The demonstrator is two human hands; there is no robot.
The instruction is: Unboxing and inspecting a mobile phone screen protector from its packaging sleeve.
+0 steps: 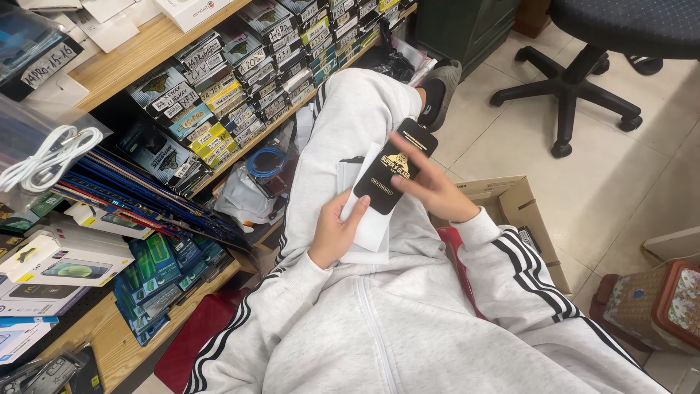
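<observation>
The person sat in a pale grey tracksuit with black stripes, and both hands worked over the raised left thigh. The left hand (334, 235) was closed on a small stack of flat white sleeves (370, 219), thumb on top and fingers underneath, the stack resting on the thigh. The right hand (432, 191) pinched a flat black rectangular packet with gold print (394, 169) by its right edge; the packet lay tilted across the top of the white stack, its upper end toward the knee.

Just beyond the knee, a grey slipper (440, 89) showed on the tiled floor (620, 182). To the left ran wooden shelves (146, 44) packed with rows of labelled flat packets (240, 80), and a coiled white cable in a clear bag (49, 157) hung at the near end. An open brown cardboard box (519, 208) stood on the floor beside the right sleeve, with a black swivel chair base (567, 91) further off.
</observation>
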